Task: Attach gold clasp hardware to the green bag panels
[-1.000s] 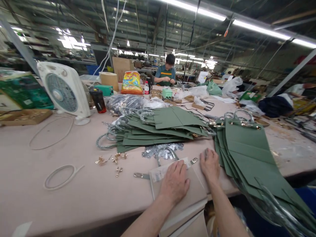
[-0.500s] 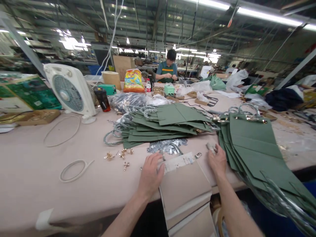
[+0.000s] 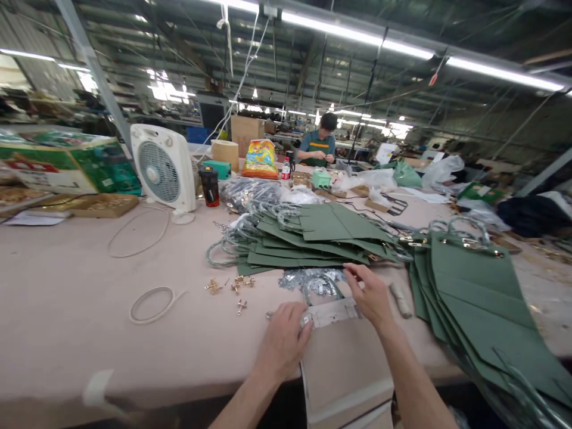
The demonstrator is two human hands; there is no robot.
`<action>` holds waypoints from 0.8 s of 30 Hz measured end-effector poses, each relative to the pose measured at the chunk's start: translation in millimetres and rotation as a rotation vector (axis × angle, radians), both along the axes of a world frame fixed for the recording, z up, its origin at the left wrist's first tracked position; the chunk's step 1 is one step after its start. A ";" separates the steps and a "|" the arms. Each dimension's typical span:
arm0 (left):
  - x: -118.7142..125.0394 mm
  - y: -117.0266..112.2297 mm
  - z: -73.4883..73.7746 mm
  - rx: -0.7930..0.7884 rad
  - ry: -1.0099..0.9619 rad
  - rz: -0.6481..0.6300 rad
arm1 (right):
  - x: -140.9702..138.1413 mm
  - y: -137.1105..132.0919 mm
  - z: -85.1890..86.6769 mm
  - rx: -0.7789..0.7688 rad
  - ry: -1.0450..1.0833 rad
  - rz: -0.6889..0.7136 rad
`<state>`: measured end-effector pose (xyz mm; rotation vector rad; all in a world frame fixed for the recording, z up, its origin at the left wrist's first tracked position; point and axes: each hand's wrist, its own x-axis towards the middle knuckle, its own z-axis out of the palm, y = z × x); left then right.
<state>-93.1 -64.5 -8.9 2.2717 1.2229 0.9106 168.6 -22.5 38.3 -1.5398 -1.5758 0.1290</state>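
A beige panel [image 3: 348,351] with a whitish strip along its top lies at the table's front edge and hangs down over it. On its upper left corner rests my left hand [image 3: 283,339], thumb apart from the fingers, beside a small metal piece [image 3: 307,320]. My right hand [image 3: 370,295] is over the panel's upper right corner, thumb and fingertips pinched together by a heap of thin silvery metal plates [image 3: 315,281]. Whatever is between those fingertips is too small to make out. Right of that hand lies a short grey wrapped cylinder [image 3: 400,300], untouched.
Green bag pieces with cord handles lie in a stack [image 3: 313,238] behind and another pile [image 3: 473,280] at right. Several gold-coloured fittings [image 3: 239,286], a tape coil [image 3: 152,305] and a white fan [image 3: 163,170] are on the left. A co-worker [image 3: 319,146] sits across the table.
My right hand has let go of the grey cylinder and moved left to the metal plates. My left hand remains at the panel's corner. The camera view has shifted left.
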 end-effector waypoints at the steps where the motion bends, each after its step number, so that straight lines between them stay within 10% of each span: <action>1: -0.6 0.3 -0.4 -0.003 0.007 0.000 | -0.8 8.1 2.0 -0.007 -0.007 -0.021; 11: 0.3 4.2 -3.9 0.017 0.037 0.019 | 39.6 53.9 -21.9 -0.417 -0.132 -0.071; 24: 1.7 3.7 -5.5 0.021 0.091 0.030 | -17.9 90.5 -17.1 -0.433 -0.278 0.262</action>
